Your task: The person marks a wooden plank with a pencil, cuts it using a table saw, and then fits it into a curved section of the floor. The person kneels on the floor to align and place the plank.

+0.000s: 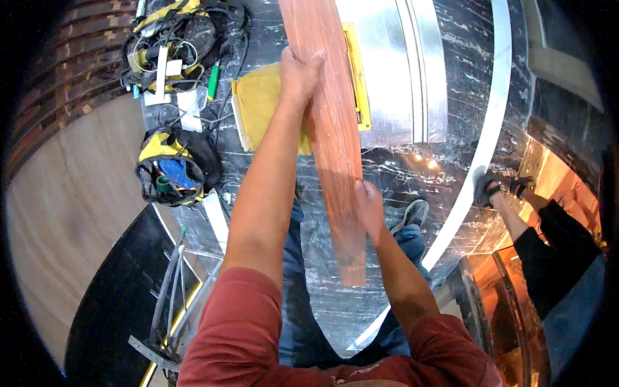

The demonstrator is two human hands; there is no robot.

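Note:
A long reddish-brown wooden plank (336,135) with visible grain runs lengthwise in front of me, from the top edge of the view down between my legs. My left hand (300,75) grips its left edge farther away, thumb on the upper face. Nearer to me, my right hand (369,205) holds the right edge, thumb on top and the other fingers mostly hidden. Left of the plank, partly under it and my left forearm, lies a flat mustard-yellow piece (261,97). A yellow spirit-level-like bar (363,97) lies along the plank's right side.
A shiny metal sheet (393,84) lies right of the plank on the dark marbled floor (471,84). Tool bags (171,171) with cables and a green-handled tool (213,80) are at left. A metal folding frame (171,309) stands lower left. Another person's legs (516,219) are at right.

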